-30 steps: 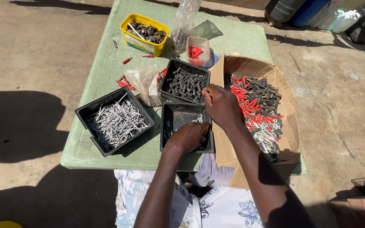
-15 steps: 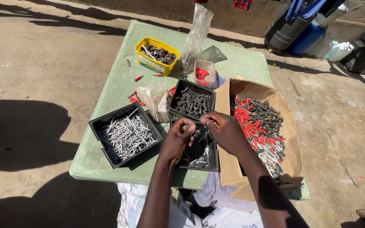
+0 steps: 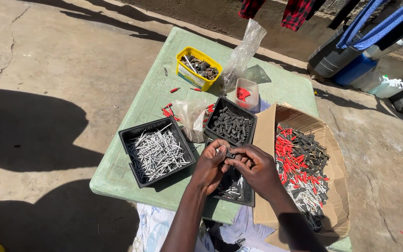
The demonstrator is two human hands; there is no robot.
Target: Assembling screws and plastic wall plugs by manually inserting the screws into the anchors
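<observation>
Left hand [image 3: 211, 165] & right hand [image 3: 256, 169] together, fingertips pinched on small dark grey plastic plug [image 3: 230, 154], held just above near black plastic tray [image 3: 233, 189] on pale green tabletop [image 3: 131, 126]. Black tray of silver nails [image 3: 156, 151] to left. Open cardboard box w/ red & grey plugs [image 3: 302, 170] to right.

Two bare forearms, no sleeves, left hand [image 3: 209, 169], right hand [image 3: 257, 169], no rings
</observation>
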